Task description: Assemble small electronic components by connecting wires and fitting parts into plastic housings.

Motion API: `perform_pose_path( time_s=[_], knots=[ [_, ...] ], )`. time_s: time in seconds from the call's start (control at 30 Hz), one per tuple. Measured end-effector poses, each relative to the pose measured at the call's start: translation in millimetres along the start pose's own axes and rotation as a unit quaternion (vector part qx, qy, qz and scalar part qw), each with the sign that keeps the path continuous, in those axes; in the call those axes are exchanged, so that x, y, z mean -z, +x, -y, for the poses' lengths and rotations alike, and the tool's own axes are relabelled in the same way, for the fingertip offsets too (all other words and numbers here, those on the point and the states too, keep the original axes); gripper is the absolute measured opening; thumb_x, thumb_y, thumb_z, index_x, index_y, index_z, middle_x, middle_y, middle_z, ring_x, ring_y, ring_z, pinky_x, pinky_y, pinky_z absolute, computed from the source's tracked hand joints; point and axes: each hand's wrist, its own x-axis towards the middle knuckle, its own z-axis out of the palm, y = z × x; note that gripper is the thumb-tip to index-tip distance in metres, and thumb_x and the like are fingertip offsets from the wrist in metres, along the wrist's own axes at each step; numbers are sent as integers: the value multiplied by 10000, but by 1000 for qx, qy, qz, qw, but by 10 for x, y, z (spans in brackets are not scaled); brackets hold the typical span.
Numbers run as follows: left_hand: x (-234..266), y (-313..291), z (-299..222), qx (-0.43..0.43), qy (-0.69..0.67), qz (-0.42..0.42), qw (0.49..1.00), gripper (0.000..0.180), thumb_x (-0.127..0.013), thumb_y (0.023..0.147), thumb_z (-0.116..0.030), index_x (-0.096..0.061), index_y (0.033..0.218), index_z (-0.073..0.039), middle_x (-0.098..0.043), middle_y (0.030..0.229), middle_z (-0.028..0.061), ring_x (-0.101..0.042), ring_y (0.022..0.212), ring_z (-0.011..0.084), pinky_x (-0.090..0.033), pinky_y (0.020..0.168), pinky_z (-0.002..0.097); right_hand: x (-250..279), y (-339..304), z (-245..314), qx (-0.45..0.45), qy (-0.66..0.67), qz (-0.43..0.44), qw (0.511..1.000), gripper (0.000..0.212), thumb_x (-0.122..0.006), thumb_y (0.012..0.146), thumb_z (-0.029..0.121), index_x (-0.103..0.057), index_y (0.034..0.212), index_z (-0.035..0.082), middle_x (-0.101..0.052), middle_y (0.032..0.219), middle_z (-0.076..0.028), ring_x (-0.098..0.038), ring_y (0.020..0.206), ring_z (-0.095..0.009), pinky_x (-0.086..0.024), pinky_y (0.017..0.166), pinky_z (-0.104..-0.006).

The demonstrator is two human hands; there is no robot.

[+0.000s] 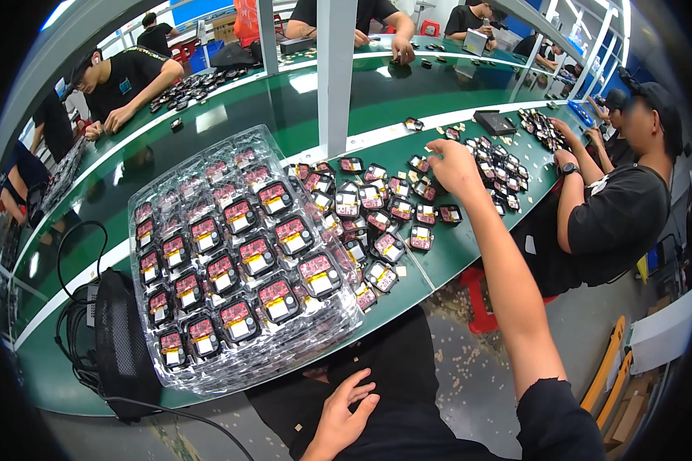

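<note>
My right hand reaches out over the bench, fingers stretched forward, just beside a loose small black device in a scattered group. No object shows in its fingers. My left hand hovers above my lap with its fingers apart and nothing in it. In front of me lies a stack of clear plastic trays. Rows of black-cased devices fill the top tray's nearer cells, each with a red circuit board, a yellow strip and a white block, such as this device. Reflections blur the far cells.
More devices lie heaped to the right, near a seated co-worker. A white upright post rises behind the trays. Left of the trays sit a black mesh bag and black cables. Other people work across the green conveyor.
</note>
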Motion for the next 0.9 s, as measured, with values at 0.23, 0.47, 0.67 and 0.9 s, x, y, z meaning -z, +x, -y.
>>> perform_pose_path(
  time_s=[0.23, 0.47, 0.67, 0.9],
  knots=[
    [-32, -85, -29, 42, -12, -40, 998, 467, -672, 997, -59, -545, 1445, -10, -690, 1258, 196, -691, 1161, 237, -551, 973, 333, -352, 609, -132, 23, -61, 46, 997, 353, -685, 930, 203, -724, 1252, 63, -721, 1206, -223, -674, 1156, -386, -520, 1025, -475],
    [3, -231, -69, 37, 32, -47, 998, 460, -675, 994, -74, -551, 1431, 3, -678, 1279, 193, -693, 1170, 258, -557, 969, 343, -438, 875, -290, -1, -63, 129, 990, 349, -768, 885, 300, -725, 1173, 106, -724, 1170, -186, -686, 1111, -379, -538, 975, -447],
    [70, -279, -3, -56, -72, -71, 993, 335, -649, 1016, -41, -606, 1331, 64, -649, 1347, 199, -698, 1189, 264, -557, 1005, 347, 127, 475, 82, 84, 1, 17, 996, 291, -788, 860, 204, -709, 1098, 58, -729, 1045, -178, -691, 971, -349, -539, 849, -445],
    [238, -147, -296, -127, -245, 32, 960, 409, -569, 1074, -99, -487, 1433, 81, -602, 1422, 243, -618, 1307, 326, -460, 1138, 435, 1028, -1229, 1314, 348, 280, 255, 858, 373, -864, 657, 14, -733, 991, 116, -740, 1015, -70, -756, 920, -258, -595, 729, -302]
  ],
)
